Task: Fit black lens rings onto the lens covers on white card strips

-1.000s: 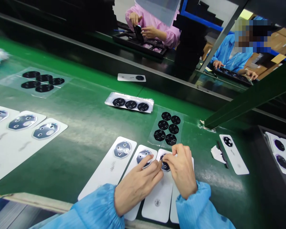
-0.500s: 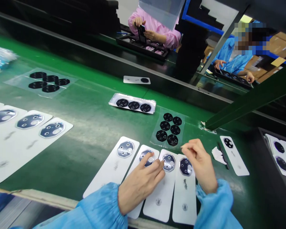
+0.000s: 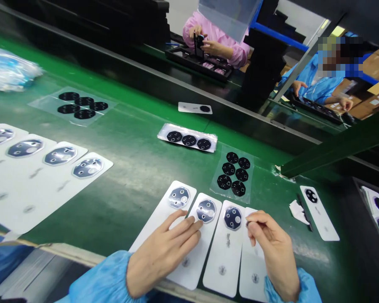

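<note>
Several white rounded cards, each with a dark octagonal camera-shaped disc near its top, lie side by side in front of me. My left hand (image 3: 167,254) rests palm down over the two left cards, fingers spread, its fingertips just below the disc (image 3: 206,211) of the second card (image 3: 194,248). The third card (image 3: 224,256) lies uncovered between my hands. Over the top of the rightmost card (image 3: 251,271), my right hand (image 3: 273,248) pinches thumb and forefinger together. A small dark bit shows at those fingertips, too small to name. The hand covers the place of that card's disc.
A clear sheet of black octagonal stickers (image 3: 228,169) lies beyond the cards, near a stack of sticker strips (image 3: 189,142). More cards (image 3: 60,176) lie left. At right are a crumpled tissue (image 3: 298,211), a single card (image 3: 324,219) and a green post (image 3: 328,145). Two co-workers sit opposite.
The whole view has shifted, so things appear farther right. My left hand has moved left and down across the cards. My right hand has come down over the rightmost card, covering its disc.
</note>
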A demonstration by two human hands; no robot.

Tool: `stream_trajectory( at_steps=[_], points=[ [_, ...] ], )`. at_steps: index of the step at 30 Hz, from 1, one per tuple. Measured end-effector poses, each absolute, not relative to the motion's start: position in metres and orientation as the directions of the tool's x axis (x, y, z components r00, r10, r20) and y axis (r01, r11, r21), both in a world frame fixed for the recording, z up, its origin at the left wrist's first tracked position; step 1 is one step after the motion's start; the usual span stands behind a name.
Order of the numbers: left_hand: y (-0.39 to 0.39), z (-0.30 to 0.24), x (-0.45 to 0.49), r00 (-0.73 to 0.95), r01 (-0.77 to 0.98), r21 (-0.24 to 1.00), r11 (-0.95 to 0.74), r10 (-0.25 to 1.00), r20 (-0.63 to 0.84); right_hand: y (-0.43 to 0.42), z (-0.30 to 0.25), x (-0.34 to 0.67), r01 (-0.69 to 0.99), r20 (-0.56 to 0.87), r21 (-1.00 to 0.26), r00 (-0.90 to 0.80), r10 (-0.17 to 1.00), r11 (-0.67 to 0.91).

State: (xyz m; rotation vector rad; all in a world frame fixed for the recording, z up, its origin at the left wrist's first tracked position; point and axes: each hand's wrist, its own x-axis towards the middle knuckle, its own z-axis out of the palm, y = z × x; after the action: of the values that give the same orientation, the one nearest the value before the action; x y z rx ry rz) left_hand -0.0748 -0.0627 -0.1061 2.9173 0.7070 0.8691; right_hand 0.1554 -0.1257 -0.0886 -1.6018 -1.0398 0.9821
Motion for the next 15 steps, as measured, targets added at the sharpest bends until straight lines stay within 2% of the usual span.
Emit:
stream_trajectory(
  at_steps=[3,6,8,15],
  points=[
    [-0.061,-0.112,-0.078,0.733,0.443,0.11,-0.89,0.431,0.526,-0.12,-0.091,0.145,0.05,-0.168,-0.981,0.262,0.95,-0.187],
    [-0.061,-0.114,-0.076,0.735,0.448,0.081,-0.89,0.418,0.534,-0.116,-0.096,0.136,-0.033,-0.266,-0.964,0.239,0.934,-0.266],
    [-0.06,-0.114,-0.075,0.737,0.439,0.071,-0.896,0.404,0.543,-0.114,-0.099,0.134,-0.04,-0.298,-0.954,0.236,0.925,-0.297],
    [-0.059,-0.119,-0.078,0.738,0.44,0.071,-0.895,0.405,0.54,-0.108,-0.104,0.134,0.03,-0.28,-0.953,0.291,0.915,-0.301]
  ],
)
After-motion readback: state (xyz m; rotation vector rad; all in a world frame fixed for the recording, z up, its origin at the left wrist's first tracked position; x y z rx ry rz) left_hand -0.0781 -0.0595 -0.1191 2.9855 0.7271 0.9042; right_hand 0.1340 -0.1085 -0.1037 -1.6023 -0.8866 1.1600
